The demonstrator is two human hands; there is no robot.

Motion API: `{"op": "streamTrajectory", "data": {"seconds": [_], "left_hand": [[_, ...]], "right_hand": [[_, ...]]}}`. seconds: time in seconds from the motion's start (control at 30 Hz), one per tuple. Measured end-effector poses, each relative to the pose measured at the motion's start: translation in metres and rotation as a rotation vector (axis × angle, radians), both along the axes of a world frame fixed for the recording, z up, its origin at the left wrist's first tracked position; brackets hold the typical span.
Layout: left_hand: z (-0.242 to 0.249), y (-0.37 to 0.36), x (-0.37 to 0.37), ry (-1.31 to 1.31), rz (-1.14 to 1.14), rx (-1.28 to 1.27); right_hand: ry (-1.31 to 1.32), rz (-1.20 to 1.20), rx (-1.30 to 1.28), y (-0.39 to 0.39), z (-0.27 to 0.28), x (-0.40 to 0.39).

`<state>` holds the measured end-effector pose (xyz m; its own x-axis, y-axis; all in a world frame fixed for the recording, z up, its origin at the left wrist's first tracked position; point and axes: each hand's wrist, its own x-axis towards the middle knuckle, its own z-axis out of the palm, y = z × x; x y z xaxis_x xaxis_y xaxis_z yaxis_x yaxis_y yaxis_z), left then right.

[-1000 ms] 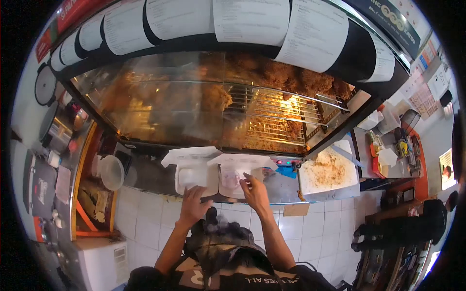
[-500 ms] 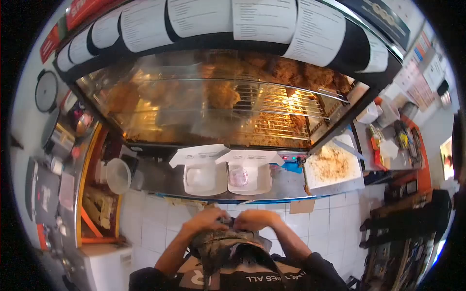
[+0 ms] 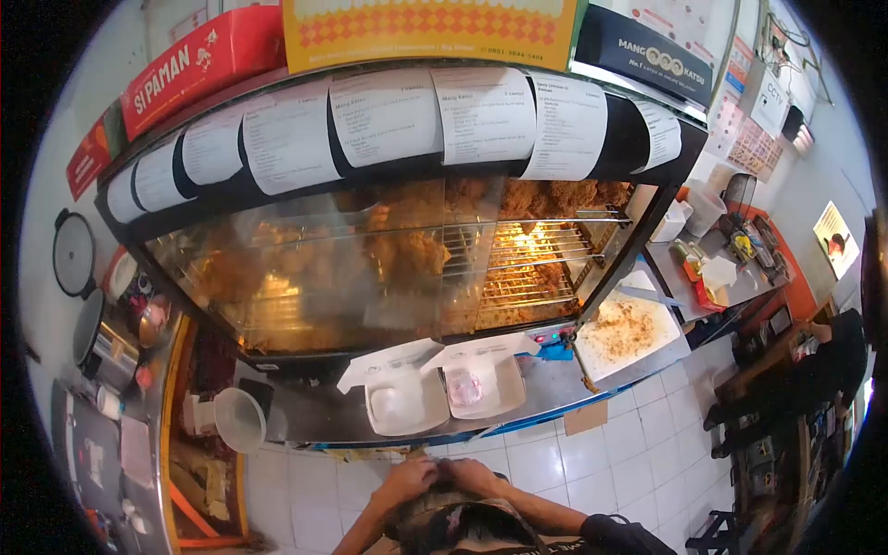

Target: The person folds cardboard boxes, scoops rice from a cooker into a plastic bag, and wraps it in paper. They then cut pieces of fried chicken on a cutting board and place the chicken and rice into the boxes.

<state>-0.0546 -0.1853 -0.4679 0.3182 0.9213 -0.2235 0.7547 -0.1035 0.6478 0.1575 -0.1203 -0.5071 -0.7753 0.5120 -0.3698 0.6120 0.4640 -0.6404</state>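
My left hand (image 3: 409, 479) and my right hand (image 3: 470, 475) are close together at my waist, fingers curled inward. They are at the top of a dark patterned bag or cloth (image 3: 442, 504) against my body; whatever is between the fingers is too small and dark to make out. Beyond them on the steel counter stand two open white cardboard boxes side by side. The left box (image 3: 407, 424) holds something white and rounded. In the right box (image 3: 504, 393) lies a small pinkish clear packet (image 3: 464, 387).
Behind the boxes is a glass warming cabinet (image 3: 305, 277) with fried pieces on wire racks and paper slips along its top. A crumb-covered white board (image 3: 624, 333) lies right, a clear plastic tub (image 3: 239, 421) left. Another person (image 3: 805, 379) is at the far right.
My view has tilted up and shifted, so the cabinet and boxes appear lower. My hands stay together at my waist, their fingers still curled. The boxes have not visibly moved on the counter.
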Motion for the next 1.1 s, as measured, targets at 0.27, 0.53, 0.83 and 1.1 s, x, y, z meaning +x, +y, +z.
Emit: {"op": "streamTrajectory", "data": {"seconds": [0.27,0.53,0.83,1.1], "left_hand": [[0.011,-0.021,0.0,-0.239,0.25,-0.168],[-0.017,-0.024,-0.011,-0.326,0.208,-0.028],[0.001,-0.022,-0.014,-0.208,0.076,-0.254],[-0.037,-0.013,-0.013,-0.179,-0.028,0.181]], "right_hand": [[-0.007,-0.118,-0.033,-0.004,0.043,0.007],[0.266,-0.058,0.012,0.0,0.044,0.005],[0.095,0.013,-0.162,0.02,0.109,0.002],[0.135,-0.007,-0.111,0.051,0.126,-0.001]]}}
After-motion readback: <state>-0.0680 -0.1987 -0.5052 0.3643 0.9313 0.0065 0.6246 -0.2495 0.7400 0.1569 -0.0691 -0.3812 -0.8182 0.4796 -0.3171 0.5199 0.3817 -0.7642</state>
